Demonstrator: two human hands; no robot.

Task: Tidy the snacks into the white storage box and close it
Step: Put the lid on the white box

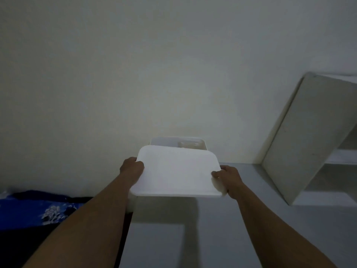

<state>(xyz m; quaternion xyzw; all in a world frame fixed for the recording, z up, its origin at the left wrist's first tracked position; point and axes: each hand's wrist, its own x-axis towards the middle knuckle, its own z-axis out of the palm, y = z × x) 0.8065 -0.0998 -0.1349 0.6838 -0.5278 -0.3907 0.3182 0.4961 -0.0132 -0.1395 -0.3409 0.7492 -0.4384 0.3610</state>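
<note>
I hold a flat white lid (pixel 178 171) with rounded corners in both hands, level and just above the near part of the white storage box (pixel 160 141). My left hand (pixel 132 167) grips the lid's left edge. My right hand (pixel 227 176) grips its right edge. Behind the lid the far strip of the box stays uncovered, and a pale packet (pixel 190 145) shows inside at the right. The rest of the box's contents are hidden by the lid.
The box stands on a grey desk (pixel 212 229) against a plain wall. A white shelf unit (pixel 313 136) rises at the right. A blue patterned cloth (pixel 34 207) lies to the left, below the desk's edge.
</note>
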